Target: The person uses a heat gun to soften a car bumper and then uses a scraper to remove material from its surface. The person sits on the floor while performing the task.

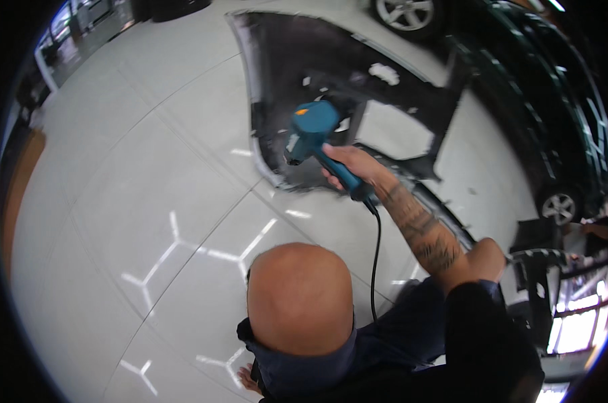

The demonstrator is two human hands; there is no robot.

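Head view: right hand wrapped tight on teal heat gun, nozzle down toward black bumper panel on floor; left hand's grip state hidden.

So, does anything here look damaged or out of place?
Yes: a black car bumper lies detached on the white floor, with pale patches. The right hand aims a teal corded tool at it.

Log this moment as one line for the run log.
right hand grips teal corded power tool | tool over black bumper panel on tiled floor | left hand out of view | another person crouched nearby
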